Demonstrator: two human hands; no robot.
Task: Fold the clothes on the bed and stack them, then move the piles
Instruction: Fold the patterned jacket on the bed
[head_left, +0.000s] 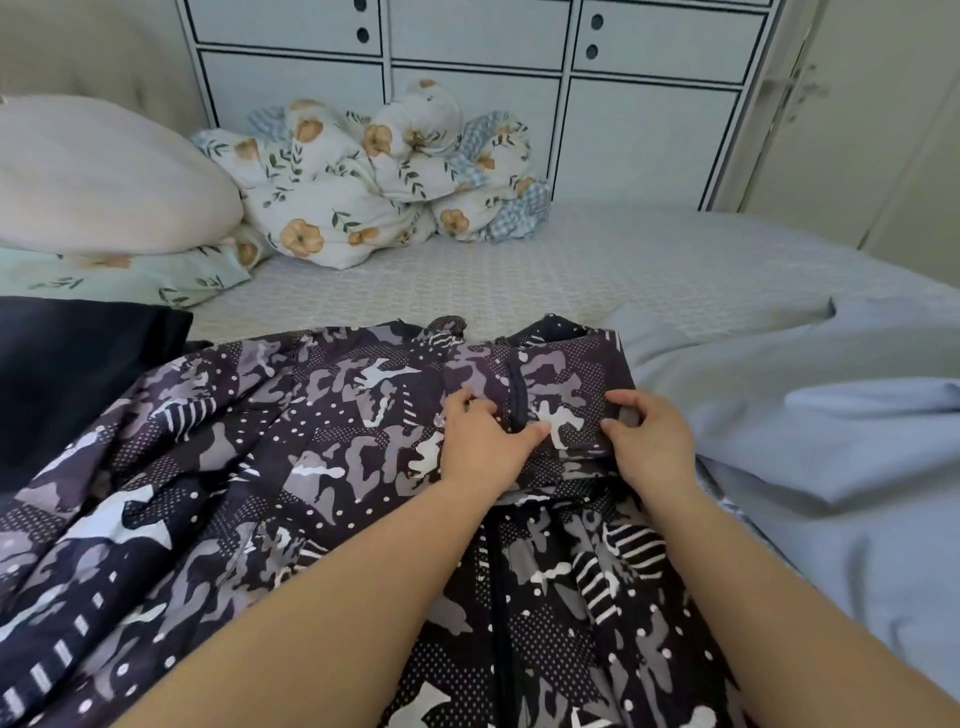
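— What's the setting?
— A bed (519, 270) with a pale patterned sheet, white cupboards (467, 78) behind it, and a flowered quilt (374, 171) bunched beside a pillow (104, 171) at the far edge.
— And the clothes?
— A camouflage jacket (260, 441) lies spread across the near side, its folded collar part right under the fingers. A dark garment (67, 374) lies left of the fingers, a light blue one (805, 415) to their right.
— The hands?
— The left hand (483, 447) and the right hand (649, 441) both pinch the jacket's folded top, fingers (623, 400) curled over its edge, thumbs pressed on the cloth either side of the zip.
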